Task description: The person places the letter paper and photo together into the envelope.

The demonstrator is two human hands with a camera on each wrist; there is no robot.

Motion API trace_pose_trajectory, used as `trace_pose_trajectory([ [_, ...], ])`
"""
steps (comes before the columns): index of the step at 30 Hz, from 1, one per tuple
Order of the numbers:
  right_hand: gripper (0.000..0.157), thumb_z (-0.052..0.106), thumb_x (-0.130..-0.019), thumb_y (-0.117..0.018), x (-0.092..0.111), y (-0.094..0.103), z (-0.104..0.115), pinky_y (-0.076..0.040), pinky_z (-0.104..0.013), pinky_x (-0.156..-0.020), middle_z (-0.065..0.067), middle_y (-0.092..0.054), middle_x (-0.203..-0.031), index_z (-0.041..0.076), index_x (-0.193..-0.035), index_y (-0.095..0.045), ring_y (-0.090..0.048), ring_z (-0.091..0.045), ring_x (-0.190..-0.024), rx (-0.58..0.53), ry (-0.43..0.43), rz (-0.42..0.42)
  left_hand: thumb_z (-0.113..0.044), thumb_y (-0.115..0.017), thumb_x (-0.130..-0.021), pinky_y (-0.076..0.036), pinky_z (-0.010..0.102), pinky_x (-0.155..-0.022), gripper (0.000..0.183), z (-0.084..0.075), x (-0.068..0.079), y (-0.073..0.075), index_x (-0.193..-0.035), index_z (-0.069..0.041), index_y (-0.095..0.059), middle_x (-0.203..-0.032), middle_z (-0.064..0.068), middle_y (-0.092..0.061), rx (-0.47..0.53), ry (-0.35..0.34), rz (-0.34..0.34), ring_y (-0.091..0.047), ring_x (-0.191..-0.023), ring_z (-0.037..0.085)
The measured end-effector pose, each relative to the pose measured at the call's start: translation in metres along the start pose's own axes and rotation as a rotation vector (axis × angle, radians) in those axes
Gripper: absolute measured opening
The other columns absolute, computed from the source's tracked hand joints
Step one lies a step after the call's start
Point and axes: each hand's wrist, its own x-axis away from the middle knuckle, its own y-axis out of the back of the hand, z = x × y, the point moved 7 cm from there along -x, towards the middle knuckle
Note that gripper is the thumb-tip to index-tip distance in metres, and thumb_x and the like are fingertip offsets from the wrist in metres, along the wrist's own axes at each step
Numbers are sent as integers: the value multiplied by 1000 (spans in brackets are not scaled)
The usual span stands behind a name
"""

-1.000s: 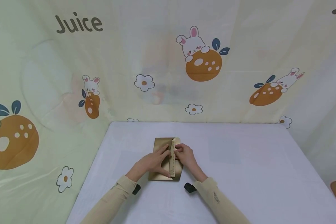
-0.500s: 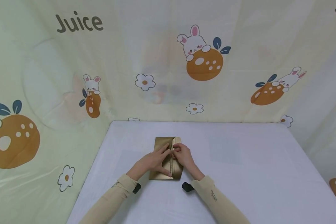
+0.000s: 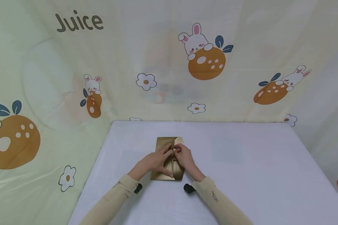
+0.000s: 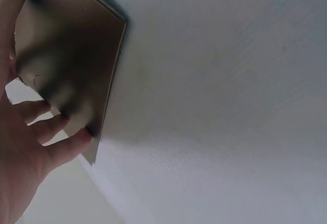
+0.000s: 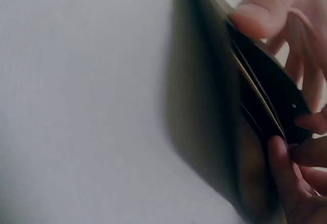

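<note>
A flat gold folder-like piece of folded card (image 3: 163, 143) lies on the white table, with a raised flap along its lengthwise seam. My left hand (image 3: 158, 161) rests across its left half with spread fingers; in the left wrist view the fingers (image 4: 71, 147) touch the gold surface near its edge. My right hand (image 3: 185, 157) is at the seam from the right, its fingers curled in. In the right wrist view the right thumb (image 5: 283, 165) and fingers pinch the edge of an inner layer. The dark inside (image 5: 276, 86) shows between the parted layers there, beside the left thumb (image 5: 255, 20).
The white-covered table (image 3: 256, 175) extends around the card. Behind it hangs a cream curtain (image 3: 115, 62) printed with rabbits, oranges and flowers. Black wrist devices (image 3: 189, 188) show below the beige sleeves (image 3: 214, 197).
My right hand has moved slightly left to the seam. The printed pale strip seen along the flap has turned and now shows only as a narrow line. My left hand stays in place.
</note>
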Motion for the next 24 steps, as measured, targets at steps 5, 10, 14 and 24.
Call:
trace_pose_trajectory([
  [5,26,6,-88,-55,4,12,-9,-54,-29,-58,-15,-67,-87,-2,-112,-58,-67,-21,-63,-99,-65,7,-81,-55,-59,-49,41,-81,97,-7,-1,1,-139,-30,-31,-154,11,-11,-37,-7,5,-34,-132,32],
  [10,25,13,-91,-54,10,29,-22,-54,-31,-59,-18,-66,-89,-1,-112,-57,-68,-24,-65,-152,-91,6,-81,-55,-60,-46,43,-88,92,-10,0,2,-135,-30,-38,-150,12,-21,-88,-11,-9,-40,-126,32],
  [14,26,15,-92,-53,18,44,-31,-54,-32,-59,-18,-65,-91,1,-114,-57,-67,-23,-67,-152,-108,-1,-82,-55,-58,-45,43,-89,99,-8,1,1,-140,-29,-34,-146,11,-27,-121,-31,-37,-39,-125,29],
  [24,30,24,-93,-53,32,83,-26,-52,-29,-65,-10,-63,-96,6,-118,-56,-63,-17,-76,196,56,-31,-81,-50,-67,-37,52,-96,98,3,4,-4,-144,-25,-27,-149,4,-28,-85,-29,-120,-30,-135,28],
])
